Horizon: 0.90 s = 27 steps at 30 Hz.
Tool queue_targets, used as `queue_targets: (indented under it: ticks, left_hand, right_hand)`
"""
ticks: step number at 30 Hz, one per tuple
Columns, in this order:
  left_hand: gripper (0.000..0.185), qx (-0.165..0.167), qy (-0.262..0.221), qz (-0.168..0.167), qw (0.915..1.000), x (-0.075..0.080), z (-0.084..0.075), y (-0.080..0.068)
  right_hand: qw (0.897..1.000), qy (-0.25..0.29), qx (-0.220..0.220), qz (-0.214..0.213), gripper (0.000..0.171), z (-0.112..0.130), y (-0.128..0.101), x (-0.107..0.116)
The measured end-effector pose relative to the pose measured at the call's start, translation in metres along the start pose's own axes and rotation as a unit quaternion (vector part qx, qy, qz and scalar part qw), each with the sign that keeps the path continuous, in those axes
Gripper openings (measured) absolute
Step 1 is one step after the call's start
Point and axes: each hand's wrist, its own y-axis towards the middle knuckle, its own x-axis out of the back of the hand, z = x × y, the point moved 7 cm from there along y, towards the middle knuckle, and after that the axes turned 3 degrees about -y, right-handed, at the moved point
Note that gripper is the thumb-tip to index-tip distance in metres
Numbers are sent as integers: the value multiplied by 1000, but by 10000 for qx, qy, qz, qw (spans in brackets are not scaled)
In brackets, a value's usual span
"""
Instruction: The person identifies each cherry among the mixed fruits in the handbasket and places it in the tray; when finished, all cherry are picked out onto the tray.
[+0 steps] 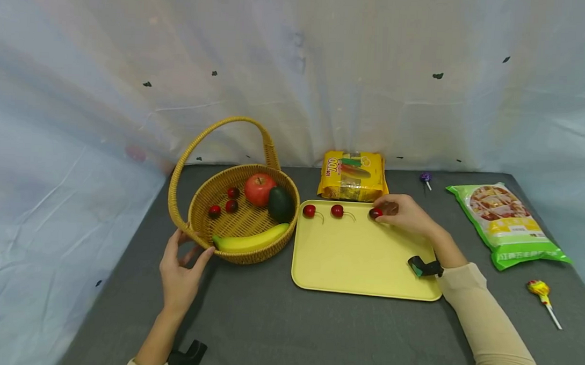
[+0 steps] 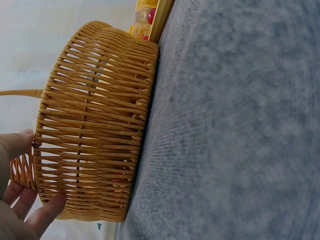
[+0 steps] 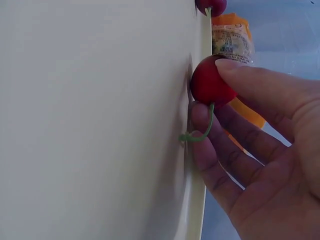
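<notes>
In the head view, my left hand [image 1: 180, 278] holds the near-left rim of a wicker basket [image 1: 235, 224] at the foot of its tall handle, thumb and fingers around the weave. Inside the basket are a banana [image 1: 252, 240], a red apple [image 1: 260, 190], a dark green avocado [image 1: 281, 204] and three small cherries [image 1: 231, 206]. Over the far right part of a yellow tray [image 1: 357, 260], my right hand [image 1: 409, 216] pinches a red cherry [image 3: 212, 82], its green stem hanging close to the tray surface. Two stemmed cherries [image 1: 337, 211] lie to its left on the tray.
Behind the tray lies a yellow snack packet [image 1: 353, 176]. On the right are a purple lollipop [image 1: 425, 177], a green-and-white food bag [image 1: 509, 222] and a yellow lollipop [image 1: 539, 288]. A hanging sheet [image 1: 295, 96] borders the back of the grey table [image 1: 268, 321].
</notes>
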Motion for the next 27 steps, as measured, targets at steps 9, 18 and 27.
queue_targets:
  ticks: [9,18,27]
  left_hand:
    - [73,42,-41,-5,10000,0,-1,0]
    - [73,-2,22,-37,10000,1,-1,0]
    - [73,-2,-15,-29,10000,1,-1,0]
  right_hand:
    - [9999,-30,-3,-160,28,2,1,-2]
    - [9998,99,-23,-169,26,3,1,-2]
    - [9999,36,16,-151,26,4,-1,1]
